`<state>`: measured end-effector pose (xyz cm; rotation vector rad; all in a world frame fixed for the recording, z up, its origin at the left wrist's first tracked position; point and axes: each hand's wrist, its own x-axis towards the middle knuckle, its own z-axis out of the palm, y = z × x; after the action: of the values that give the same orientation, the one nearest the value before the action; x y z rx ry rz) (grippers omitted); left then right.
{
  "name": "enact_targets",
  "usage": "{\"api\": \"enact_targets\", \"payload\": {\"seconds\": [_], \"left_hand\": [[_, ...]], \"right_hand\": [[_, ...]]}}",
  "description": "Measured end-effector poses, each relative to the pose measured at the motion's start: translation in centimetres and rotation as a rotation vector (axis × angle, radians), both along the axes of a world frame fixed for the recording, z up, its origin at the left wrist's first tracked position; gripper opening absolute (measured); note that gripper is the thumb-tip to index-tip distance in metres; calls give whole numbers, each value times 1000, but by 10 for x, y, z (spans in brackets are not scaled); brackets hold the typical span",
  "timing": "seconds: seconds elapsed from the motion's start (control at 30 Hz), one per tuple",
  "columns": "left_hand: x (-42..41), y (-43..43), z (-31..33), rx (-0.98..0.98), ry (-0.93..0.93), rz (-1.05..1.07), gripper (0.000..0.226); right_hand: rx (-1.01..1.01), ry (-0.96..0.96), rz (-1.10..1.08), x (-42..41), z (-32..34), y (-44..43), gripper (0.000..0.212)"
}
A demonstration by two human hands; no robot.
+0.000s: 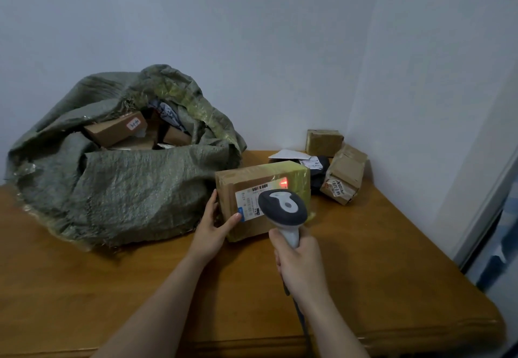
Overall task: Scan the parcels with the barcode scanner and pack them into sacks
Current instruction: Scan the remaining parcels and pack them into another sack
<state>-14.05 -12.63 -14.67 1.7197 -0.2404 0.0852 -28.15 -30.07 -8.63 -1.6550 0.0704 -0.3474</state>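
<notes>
A brown cardboard parcel with yellow tape and a white barcode label stands on the wooden table. My left hand holds its left edge, thumb on the label. My right hand grips the handle of a grey and white barcode scanner, whose head hovers over the parcel's front. A red light spot glows on the parcel just right of the barcode. To the left, a green woven sack lies open on the table with several boxes inside.
More parcels sit at the back right by the wall corner: a small taped box, a crumpled brown parcel, a black bag and a white envelope. The scanner's cable runs down over the table's front edge.
</notes>
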Motion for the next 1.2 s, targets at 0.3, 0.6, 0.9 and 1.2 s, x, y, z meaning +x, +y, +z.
{"api": "enact_targets", "payload": {"seconds": [0.3, 0.6, 0.9, 1.2], "left_hand": [[6, 2, -1, 30, 15, -19, 93], [9, 6, -1, 16, 21, 3, 103], [5, 37, 76, 233, -56, 20, 107], [-3, 107, 224, 368, -241, 487, 96]], "right_hand": [[-69, -34, 31, 1, -1, 4, 16], [-19, -17, 42, -1, 4, 3, 15], [13, -26, -55, 28, 43, -11, 5], [231, -132, -81, 103, 82, 2, 8]]}}
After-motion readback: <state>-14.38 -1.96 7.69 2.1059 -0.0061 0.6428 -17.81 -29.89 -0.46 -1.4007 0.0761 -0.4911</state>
